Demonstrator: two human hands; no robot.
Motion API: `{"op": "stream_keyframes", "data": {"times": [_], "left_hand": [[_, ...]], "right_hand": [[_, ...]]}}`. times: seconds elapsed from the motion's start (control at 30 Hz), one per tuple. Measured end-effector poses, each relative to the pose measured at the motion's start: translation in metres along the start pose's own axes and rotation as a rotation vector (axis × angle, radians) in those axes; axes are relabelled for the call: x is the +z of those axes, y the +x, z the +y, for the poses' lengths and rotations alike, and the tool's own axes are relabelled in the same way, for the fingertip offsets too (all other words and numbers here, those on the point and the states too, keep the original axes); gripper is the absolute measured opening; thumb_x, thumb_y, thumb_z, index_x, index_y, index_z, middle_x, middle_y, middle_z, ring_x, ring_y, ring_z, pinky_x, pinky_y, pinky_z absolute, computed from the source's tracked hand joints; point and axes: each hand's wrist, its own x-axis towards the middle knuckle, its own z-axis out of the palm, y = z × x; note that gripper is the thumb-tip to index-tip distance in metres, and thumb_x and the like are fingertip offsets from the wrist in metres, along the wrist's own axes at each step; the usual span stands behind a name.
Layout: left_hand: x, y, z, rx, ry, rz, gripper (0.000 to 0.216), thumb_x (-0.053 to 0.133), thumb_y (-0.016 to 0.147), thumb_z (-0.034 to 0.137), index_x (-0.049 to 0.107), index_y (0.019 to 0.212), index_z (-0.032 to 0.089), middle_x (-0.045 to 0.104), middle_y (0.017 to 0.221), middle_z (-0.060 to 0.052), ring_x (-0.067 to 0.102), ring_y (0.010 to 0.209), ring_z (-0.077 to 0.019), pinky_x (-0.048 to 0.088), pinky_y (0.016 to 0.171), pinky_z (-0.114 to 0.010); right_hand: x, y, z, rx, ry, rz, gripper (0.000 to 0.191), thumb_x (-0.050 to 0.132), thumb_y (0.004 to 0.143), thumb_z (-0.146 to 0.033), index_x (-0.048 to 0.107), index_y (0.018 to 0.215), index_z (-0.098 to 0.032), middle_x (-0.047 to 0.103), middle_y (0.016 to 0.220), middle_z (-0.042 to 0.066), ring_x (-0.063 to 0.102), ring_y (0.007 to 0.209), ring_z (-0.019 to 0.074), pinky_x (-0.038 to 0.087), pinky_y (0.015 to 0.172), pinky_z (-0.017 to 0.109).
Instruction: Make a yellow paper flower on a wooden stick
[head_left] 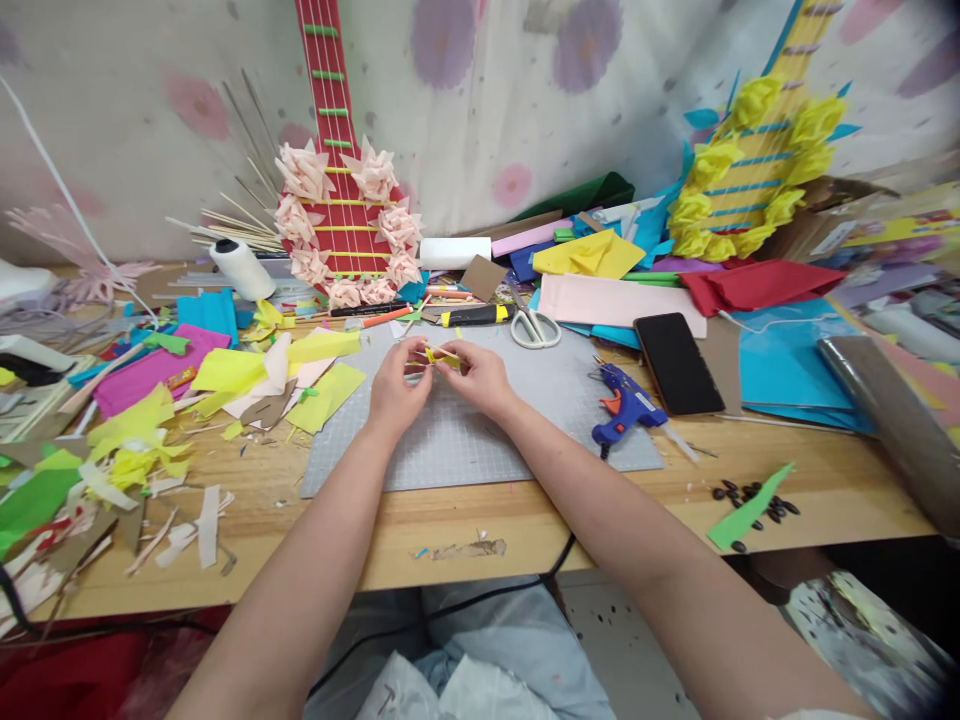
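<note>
Both your hands are over the far half of the grey mat [457,455], close together with the fingers curled in. Your left hand [401,388] has its thumb and fingertips pinched on a small yellow piece [430,356]; your right hand [481,378] is bent round to the same piece and grips it too, fingertips nearly meeting your left — the finer detail there is too small to tell.

Just beyond your hands lie the knife [478,316] and, to its right, the scissors [535,328]. The blue glue gun [628,405] rests on the mat's right side, near the phone [679,365]. To your left, paper scraps [325,397] spread over the table [600,510]. At the far side stand a red guitar [352,215] on the left and a yellow guitar [746,180] on the right — both trimmed with paper flowers.
</note>
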Motion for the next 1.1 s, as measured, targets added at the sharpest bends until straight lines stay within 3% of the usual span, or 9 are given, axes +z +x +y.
{"op": "stream_keyframes", "data": {"times": [1.1], "left_hand": [[0.0005,-0.0008,0.0005,0.01,0.102,-0.03,0.036,0.049,0.073,0.009,0.05,0.107,0.022,0.059,0.098,-0.004,0.058,0.081,-0.0115,0.052,0.066,-0.024]], "right_hand": [[-0.0047,-0.0008,0.0062,-0.027,0.028,-0.08,0.021,0.05,0.076,-0.033,0.061,0.088,-0.022,0.062,0.073,-0.002,0.048,0.06,0.0091,0.036,0.06,0.022]]}}
